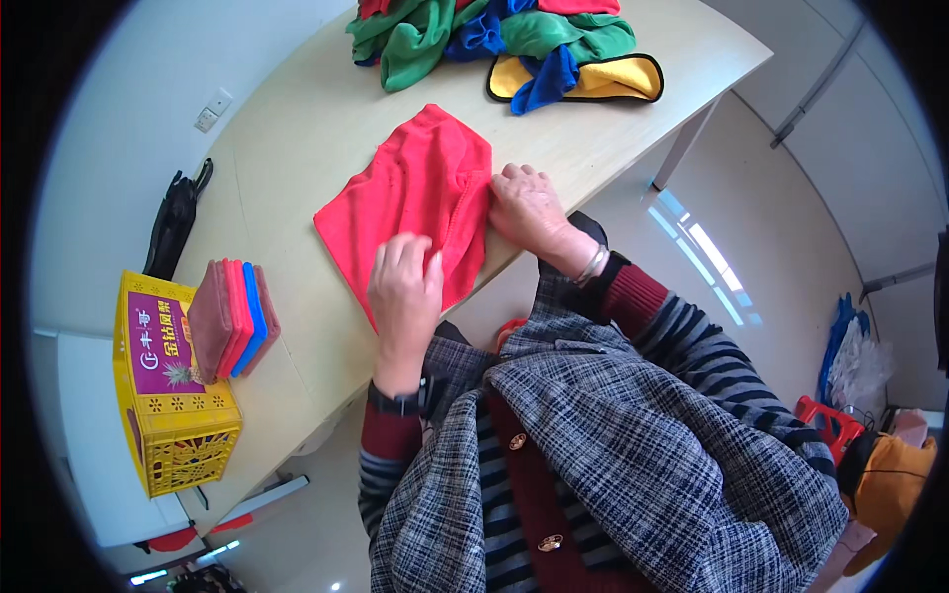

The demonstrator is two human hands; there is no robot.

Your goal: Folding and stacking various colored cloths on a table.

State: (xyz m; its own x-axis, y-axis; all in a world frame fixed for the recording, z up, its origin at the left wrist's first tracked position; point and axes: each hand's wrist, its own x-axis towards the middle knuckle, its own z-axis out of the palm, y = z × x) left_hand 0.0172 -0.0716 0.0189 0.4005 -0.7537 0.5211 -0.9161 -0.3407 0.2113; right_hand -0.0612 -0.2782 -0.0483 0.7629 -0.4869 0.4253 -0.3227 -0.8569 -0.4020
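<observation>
A red cloth [420, 188] lies spread and rumpled on the table in front of me, with a stitched edge running along its right side. My left hand [403, 292] is over the cloth's near part, thumb apart from the fingers and nothing visible in it; the fingertips are slightly blurred. At the right edge of the cloth, my right hand [531, 205] has its fingers curled in on the fabric, the fingertips partly hidden. A watch circles my left wrist and a bracelet my right.
Green, blue, red and yellow cloths [573, 35] are heaped at the table's [297, 148] far side. Folded brown, red and blue cloths [232, 318] stand by a yellow crate [188, 435] on the left. Behind the crate lies a black umbrella [176, 217].
</observation>
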